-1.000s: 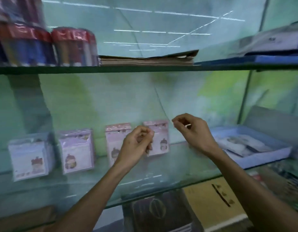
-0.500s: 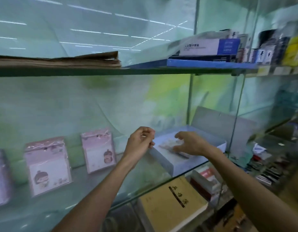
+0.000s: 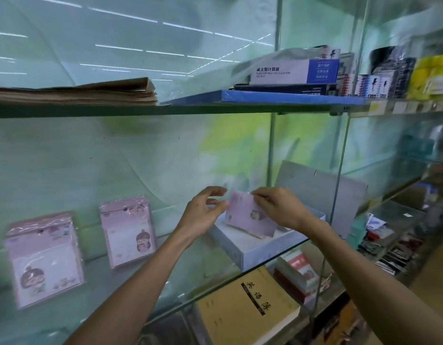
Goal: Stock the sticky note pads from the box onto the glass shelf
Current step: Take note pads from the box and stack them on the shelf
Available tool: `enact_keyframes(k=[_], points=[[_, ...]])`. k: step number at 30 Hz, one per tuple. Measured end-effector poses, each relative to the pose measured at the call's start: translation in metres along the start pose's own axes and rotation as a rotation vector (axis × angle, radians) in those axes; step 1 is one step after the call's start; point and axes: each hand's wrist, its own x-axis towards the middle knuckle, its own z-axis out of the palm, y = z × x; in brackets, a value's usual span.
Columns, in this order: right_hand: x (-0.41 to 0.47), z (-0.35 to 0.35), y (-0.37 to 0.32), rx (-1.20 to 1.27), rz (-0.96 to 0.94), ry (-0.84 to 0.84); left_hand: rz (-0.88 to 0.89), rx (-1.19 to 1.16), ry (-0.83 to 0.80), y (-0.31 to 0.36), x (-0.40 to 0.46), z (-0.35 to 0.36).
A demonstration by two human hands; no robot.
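A pale blue open box (image 3: 265,247) sits on the glass shelf (image 3: 165,290), lid flap raised behind it. My right hand (image 3: 277,207) pinches the top edge of a pink sticky note pad (image 3: 247,217) lifted above the box. My left hand (image 3: 205,212) hovers at the pad's left edge, fingers loosely curved and touching or nearly touching it. Two wrapped pink pads stand against the back glass: one at the far left (image 3: 45,257), one nearer the middle (image 3: 128,232). What lies in the box is mostly hidden.
The upper shelf holds a stack of brown paper (image 3: 91,93) and a calculator box (image 3: 295,70). A vertical glass divider (image 3: 339,183) stands right of the box. Yellow notebooks (image 3: 242,307) lie on the shelf below. Bare shelf glass lies between the standing pads and the box.
The view has swung right. My right hand went into the box and has lifted a pink pad out; my left hand has moved right to the pad's edge.
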Motion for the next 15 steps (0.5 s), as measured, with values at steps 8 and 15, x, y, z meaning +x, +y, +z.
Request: enact_keyframes(k=[8,15], points=[[0.0,-0.003,-0.02,0.5,0.075,0.002,-0.021,-0.09,0.087,0.007,-0.009,-0.013],[0.001,0.006,-0.029,0.795,0.021,0.055,-0.16,-0.429,0.201,0.0,-0.034,-0.052]])
